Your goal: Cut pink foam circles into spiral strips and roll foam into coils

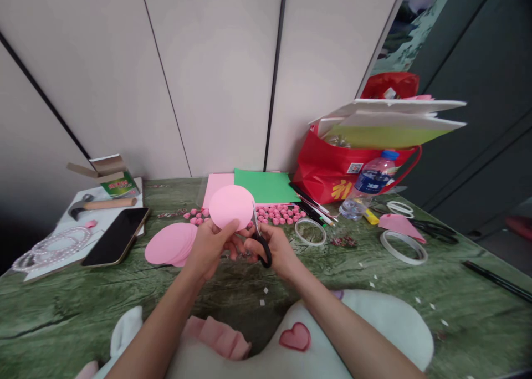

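My left hand [216, 246] is closed on a pink paper circle [231, 206], its thumb flat on the lower part of the paper. My right hand [276, 249] grips a pair of scissors [263, 247] with black handles. The blades point upward along the circle's right edge; whether they touch the paper I cannot tell. To the left of my left hand lies a fanned stack of pink paper circles [170, 245] on the table. Behind both hands, small pink beads or rosettes [282, 214] are spread in rows.
Green paper [266, 186] lies at the back. A red bag [320, 168] and a water bottle [369, 185] stand right, near tape rolls [403, 248]. Left are a phone [116, 237], hammer [108, 203] and bead string [54, 249]. A white plush [374, 318] is in front.
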{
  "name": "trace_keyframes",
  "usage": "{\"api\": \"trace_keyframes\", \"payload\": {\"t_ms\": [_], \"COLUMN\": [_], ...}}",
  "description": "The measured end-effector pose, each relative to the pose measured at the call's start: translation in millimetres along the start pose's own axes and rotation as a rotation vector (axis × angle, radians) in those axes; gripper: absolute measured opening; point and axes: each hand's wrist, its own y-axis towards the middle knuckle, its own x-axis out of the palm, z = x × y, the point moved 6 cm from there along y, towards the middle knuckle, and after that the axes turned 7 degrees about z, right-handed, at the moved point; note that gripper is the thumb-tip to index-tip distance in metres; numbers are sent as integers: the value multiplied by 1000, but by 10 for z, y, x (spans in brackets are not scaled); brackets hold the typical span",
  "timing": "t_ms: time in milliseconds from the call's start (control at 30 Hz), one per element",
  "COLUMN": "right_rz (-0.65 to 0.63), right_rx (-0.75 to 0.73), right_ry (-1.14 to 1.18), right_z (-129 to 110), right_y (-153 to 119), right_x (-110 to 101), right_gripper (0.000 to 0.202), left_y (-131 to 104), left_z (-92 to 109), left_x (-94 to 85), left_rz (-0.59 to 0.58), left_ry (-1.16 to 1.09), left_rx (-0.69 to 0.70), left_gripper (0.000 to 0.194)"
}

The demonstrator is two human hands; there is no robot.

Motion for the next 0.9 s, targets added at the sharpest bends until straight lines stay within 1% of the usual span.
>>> {"api": "trace_keyframes", "payload": {"t_ms": [167, 267, 467, 667, 900], "right_rz": [0, -18, -37, -19, -13], "right_rx": [12, -3, -78, -96, -82], "right_ry": [-28, -13, -26, -24, -1], "right_z": [21, 26, -32, -71, -46], "right_y": [-5, 2, 21, 24, 34], "right_x": [13, 21, -5, -19, -26], "right_gripper": [37, 38, 44, 43, 42], "left_y": [12, 25, 17, 1, 5], "left_z": [-27, -58, -54, -33, -15], "left_x": [-49, -79, -72, -49, -41], "left_rz": [65, 86, 67, 63, 61], "left_ry": [-42, -5, 104, 134, 128], "left_rx": [7, 18, 44, 50, 51], "left_gripper": [21, 20, 18, 17, 18]}}
